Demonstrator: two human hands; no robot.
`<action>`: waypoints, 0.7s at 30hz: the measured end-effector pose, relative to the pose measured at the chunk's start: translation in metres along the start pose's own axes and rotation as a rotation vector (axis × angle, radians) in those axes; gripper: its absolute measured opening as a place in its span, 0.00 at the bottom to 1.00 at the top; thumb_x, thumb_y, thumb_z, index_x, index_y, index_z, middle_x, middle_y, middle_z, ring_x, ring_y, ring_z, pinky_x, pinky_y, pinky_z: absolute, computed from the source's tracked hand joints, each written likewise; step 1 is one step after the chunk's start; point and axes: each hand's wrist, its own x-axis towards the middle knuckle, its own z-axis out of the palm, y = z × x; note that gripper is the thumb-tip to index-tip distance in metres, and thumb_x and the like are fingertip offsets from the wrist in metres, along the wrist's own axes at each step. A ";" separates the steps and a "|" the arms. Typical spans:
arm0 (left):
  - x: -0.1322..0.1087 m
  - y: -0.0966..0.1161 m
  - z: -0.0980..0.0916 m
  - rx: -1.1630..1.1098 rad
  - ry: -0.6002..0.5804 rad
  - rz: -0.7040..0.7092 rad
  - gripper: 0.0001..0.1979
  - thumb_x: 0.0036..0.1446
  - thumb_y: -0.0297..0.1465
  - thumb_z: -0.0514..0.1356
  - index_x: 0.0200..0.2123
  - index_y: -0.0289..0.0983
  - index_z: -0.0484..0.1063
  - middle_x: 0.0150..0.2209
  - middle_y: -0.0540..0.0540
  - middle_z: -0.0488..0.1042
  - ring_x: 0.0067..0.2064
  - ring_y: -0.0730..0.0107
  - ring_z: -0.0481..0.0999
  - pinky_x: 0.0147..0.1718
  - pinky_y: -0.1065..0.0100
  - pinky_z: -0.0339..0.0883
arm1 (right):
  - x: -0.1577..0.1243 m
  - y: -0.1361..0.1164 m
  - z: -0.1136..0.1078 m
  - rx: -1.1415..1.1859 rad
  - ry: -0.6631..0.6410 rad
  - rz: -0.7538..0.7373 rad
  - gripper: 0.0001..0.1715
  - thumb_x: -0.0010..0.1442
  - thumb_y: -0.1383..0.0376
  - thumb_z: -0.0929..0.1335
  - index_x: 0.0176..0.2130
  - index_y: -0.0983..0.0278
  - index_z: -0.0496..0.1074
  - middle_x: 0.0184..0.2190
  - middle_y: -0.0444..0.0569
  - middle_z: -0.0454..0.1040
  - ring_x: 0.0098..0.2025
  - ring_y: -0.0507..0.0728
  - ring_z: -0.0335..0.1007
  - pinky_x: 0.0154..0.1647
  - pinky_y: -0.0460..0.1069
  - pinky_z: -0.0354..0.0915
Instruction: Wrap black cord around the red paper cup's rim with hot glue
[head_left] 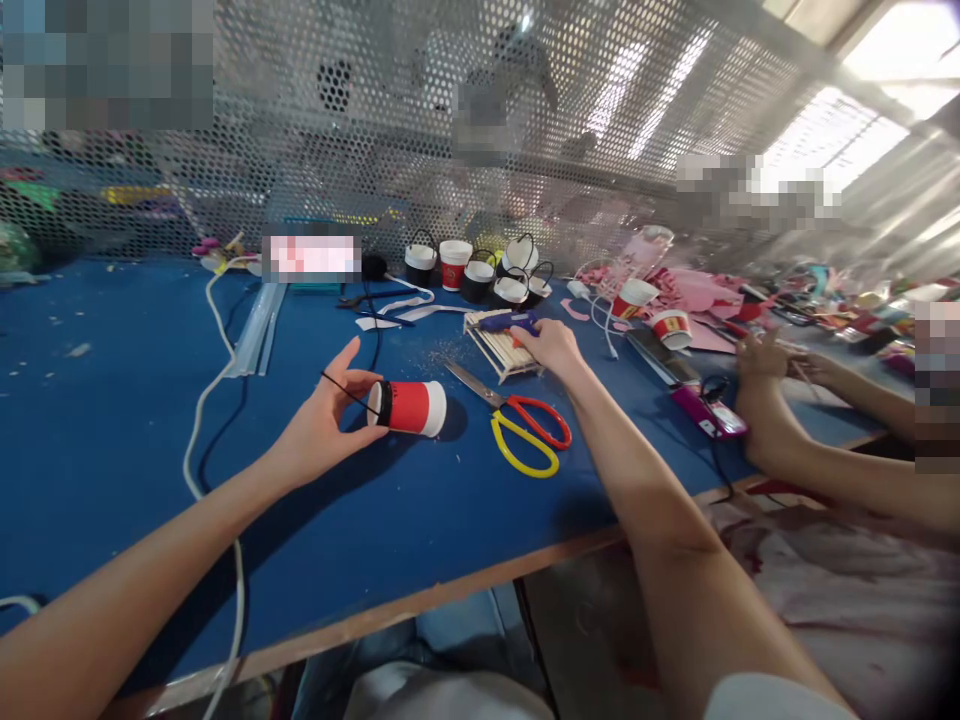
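Note:
A small red and white paper cup [411,407] lies on its side in the grip of my left hand [330,415], thumb below and fingers behind its dark-banded end. A thin black cord loops from that end past my fingers. My right hand [553,347] is closed around the handle of a blue hot glue gun [510,321] with an orange trigger. The gun's front part rests over a small rack of pale wooden sticks [499,348]. Between my hands lie scissors [517,425] with one red and one yellow handle, blades partly apart.
Several cups with black cord handles [478,281] stand by the perforated metal screen [420,130]. Clear glue sticks [259,325] and a white cable [199,430] lie left. At right are a purple box [709,412], pink paper [701,290] and another person's hands [765,358].

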 end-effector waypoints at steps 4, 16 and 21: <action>0.000 -0.001 0.000 -0.019 0.004 -0.001 0.51 0.47 0.26 0.66 0.66 0.49 0.38 0.50 0.43 0.67 0.52 0.61 0.69 0.57 0.49 0.58 | -0.027 -0.025 -0.017 -0.079 0.123 -0.054 0.17 0.59 0.60 0.65 0.42 0.70 0.73 0.46 0.63 0.71 0.51 0.67 0.64 0.47 0.56 0.58; -0.004 0.007 0.004 0.003 -0.032 0.074 0.49 0.48 0.27 0.66 0.66 0.48 0.40 0.47 0.45 0.67 0.48 0.64 0.71 0.53 0.59 0.66 | -0.118 -0.155 -0.022 0.168 -0.325 -1.098 0.09 0.58 0.66 0.66 0.35 0.70 0.74 0.35 0.55 0.71 0.40 0.58 0.64 0.39 0.51 0.58; -0.005 0.009 0.003 -0.007 -0.059 -0.004 0.49 0.49 0.28 0.66 0.65 0.51 0.38 0.50 0.45 0.66 0.53 0.61 0.69 0.57 0.52 0.60 | -0.098 -0.136 -0.036 0.444 -0.456 -0.988 0.12 0.60 0.65 0.64 0.30 0.67 0.76 0.27 0.46 0.73 0.29 0.50 0.64 0.31 0.46 0.55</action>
